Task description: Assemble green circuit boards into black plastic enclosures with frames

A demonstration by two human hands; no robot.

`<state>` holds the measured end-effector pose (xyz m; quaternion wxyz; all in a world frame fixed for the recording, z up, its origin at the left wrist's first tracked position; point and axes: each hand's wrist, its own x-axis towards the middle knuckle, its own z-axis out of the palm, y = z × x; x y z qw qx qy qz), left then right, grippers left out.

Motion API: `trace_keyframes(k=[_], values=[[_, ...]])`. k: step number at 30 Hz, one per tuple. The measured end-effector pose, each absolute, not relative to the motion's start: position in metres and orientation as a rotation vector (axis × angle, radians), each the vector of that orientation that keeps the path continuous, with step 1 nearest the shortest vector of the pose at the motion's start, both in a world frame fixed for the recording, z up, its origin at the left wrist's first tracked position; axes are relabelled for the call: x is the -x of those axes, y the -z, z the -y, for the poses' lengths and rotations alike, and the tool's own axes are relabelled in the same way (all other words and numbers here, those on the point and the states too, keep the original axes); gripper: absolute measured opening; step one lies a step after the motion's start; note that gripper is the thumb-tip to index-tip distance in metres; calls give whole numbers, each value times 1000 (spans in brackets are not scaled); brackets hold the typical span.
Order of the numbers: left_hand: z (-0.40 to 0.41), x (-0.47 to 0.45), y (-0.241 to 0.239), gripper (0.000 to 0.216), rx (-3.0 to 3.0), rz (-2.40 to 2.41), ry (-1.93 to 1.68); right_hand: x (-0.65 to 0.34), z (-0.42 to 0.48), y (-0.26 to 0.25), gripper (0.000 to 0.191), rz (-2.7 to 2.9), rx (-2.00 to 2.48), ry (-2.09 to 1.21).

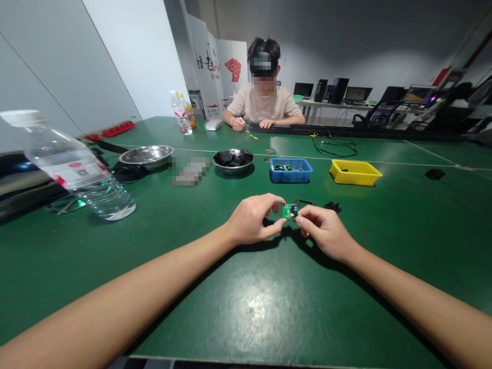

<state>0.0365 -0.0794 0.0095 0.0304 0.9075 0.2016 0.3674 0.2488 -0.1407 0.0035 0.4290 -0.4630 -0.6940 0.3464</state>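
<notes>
The broad green counter (246, 307) has a hard, smooth, slightly glossy top that mirrors a ceiling light, with thin white lines painted across it. At its far side sits another person (263, 102), both hands resting on the surface. On the left a clear plastic water bottle (82, 177) with a white cap stands mostly full, thin-walled and ribbed. Further back is a shallow round steel bowl (146, 154), shiny and bare inside, and a second steel bowl (219, 163) holding dark pieces. To its right are two rectangular plastic trays: a blue tray (290, 177) with small green parts in it, and a yellow tray (351, 179). The wearer's left hand (251, 221) and right hand (326, 233) meet above the middle of the counter, each grip closed to a fine pinch of thumb and forefinger on the opposite ends of a small green circuit board (289, 210), which is held just clear of the surface. The board looks very light, thin and stiff, with a blue part mounted on it; it is probably fragile at its soldered parts and is best held by its bare edges, as it is now. Just behind it a small black piece (332, 206) lies flat on the counter; its shape is too small to make out.
</notes>
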Motion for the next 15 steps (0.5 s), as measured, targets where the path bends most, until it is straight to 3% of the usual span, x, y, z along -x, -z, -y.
trace_keyframes(k=[15], values=[[80,-37,-10,23,-2801,-621,-1147,-248,141,-5,23,1739,1166,-833]])
